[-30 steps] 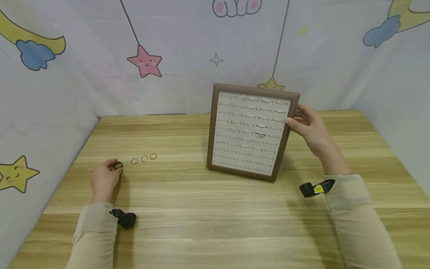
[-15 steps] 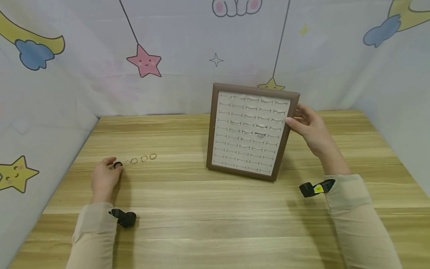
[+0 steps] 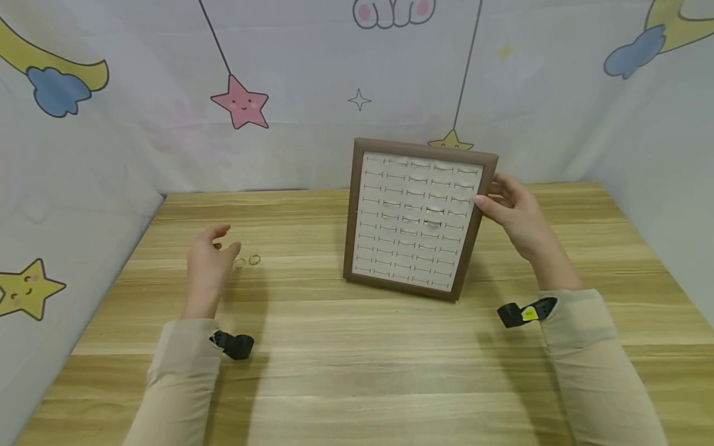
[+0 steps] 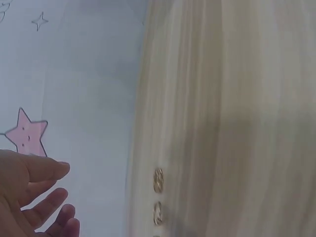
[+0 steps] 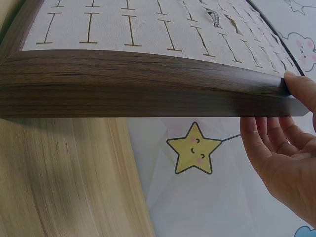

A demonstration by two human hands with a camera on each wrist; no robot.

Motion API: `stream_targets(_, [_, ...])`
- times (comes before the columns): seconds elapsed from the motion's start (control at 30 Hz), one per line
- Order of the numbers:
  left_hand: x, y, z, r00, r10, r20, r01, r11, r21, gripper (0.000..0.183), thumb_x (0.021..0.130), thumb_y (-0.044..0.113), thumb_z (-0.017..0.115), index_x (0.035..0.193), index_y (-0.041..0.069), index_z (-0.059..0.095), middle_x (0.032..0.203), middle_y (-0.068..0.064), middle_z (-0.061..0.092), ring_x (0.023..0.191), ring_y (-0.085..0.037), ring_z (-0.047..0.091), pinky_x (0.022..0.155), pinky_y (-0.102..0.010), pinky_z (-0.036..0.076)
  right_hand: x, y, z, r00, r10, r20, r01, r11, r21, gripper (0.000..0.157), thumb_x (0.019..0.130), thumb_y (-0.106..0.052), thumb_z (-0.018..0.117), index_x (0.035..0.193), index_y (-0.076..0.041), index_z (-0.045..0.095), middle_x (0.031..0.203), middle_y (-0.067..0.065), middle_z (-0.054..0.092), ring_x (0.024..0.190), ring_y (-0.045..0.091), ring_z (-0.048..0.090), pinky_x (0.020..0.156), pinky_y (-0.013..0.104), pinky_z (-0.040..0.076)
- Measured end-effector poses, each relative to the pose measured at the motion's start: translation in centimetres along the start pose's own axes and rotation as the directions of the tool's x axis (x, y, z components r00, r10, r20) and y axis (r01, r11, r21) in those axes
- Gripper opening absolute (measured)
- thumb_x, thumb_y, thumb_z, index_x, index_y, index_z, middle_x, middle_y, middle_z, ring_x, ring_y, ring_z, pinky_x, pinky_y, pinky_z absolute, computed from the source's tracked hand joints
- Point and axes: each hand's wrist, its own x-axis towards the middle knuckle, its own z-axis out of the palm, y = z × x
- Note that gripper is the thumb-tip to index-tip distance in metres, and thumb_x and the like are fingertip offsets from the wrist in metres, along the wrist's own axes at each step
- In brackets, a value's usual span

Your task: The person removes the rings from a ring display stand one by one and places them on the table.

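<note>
My right hand (image 3: 519,220) grips the right side of a brown-framed ring display board (image 3: 404,291), thumb on the front and fingers behind. The board stands tilted on the table, its white face cut with rows of slots. A silver ring (image 3: 432,223) sits in one slot; in the right wrist view that silver ring (image 5: 213,18) shows near the top. My left hand (image 3: 207,269) hovers over the table with thumb and fingers apart, holding nothing. Just right of its thumb lie a gold ring (image 3: 240,262) and another gold ring (image 3: 254,259). The hand hides the other rings.
A wood-grain table (image 3: 334,365) carries everything. Behind it hangs a pale cloth backdrop (image 3: 301,142) with cartoon stars, and further pale walls close in both sides. A black wrist camera (image 3: 237,347) juts from the left sleeve, another camera (image 3: 510,314) from the right.
My left hand has left the black ring at the row's left end and moved right and away from me, now covering part of the row. The right hand and the board have stayed still.
</note>
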Motion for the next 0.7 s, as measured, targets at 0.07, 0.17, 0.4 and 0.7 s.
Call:
stream_targets(0.07, [-0.2,1.4,0.6,1.000,0.026,0.010,-0.026,0.999,-0.022,0.048,0.096,0.013,0.054,0.142,0.006,0.044,0.147,-0.015,0.044,0.125,-0.037,0.044,0.085,-0.040,0.045,0.0,0.0,0.0,1.000,0.000,0.001,0.000,1.000,0.005,0.066,0.094,-0.019,0.059,0.148,0.000,0.026,0.114,-0.013,0.050,0.105,-0.001,0.052,0.085,0.007,0.047])
stream_targets(0.17, [-0.6,3.3,1.6,0.997,0.079,0.018,-0.077,0.995,-0.062,0.045,0.096,0.013,0.055,0.140,0.008,0.047,0.145,-0.014,0.047,0.124,-0.036,0.045,0.086,-0.041,0.047,0.0,0.1,0.0,1.000,-0.003,0.004,0.003,1.000,0.017,0.067,0.094,-0.018,0.059,0.148,0.000,0.025,0.114,-0.012,0.049,0.104,-0.001,0.052,0.084,0.007,0.048])
stream_targets(0.4, [-1.5,7.9,4.5,0.973,0.233,0.007,-0.229,0.960,-0.160,0.039,0.093,0.010,0.060,0.132,0.006,0.055,0.135,-0.013,0.055,0.116,-0.033,0.052,0.091,-0.043,0.048,0.0,0.1,-0.1,1.000,-0.004,0.004,0.003,1.000,0.030,0.067,0.094,-0.017,0.059,0.149,0.000,0.024,0.115,-0.012,0.049,0.104,-0.001,0.052,0.084,0.007,0.048])
stream_targets(0.7, [-4.0,12.8,8.5,0.908,0.414,0.064,-0.398,0.900,-0.175,0.033,0.091,0.010,0.063,0.123,0.007,0.061,0.125,-0.008,0.062,0.106,-0.025,0.058,0.088,-0.036,0.051,-0.1,0.0,0.0,1.000,0.000,0.004,0.000,1.000,0.021,0.068,0.094,-0.020,0.060,0.149,-0.001,0.024,0.117,-0.010,0.049,0.106,0.000,0.052,0.084,0.008,0.048])
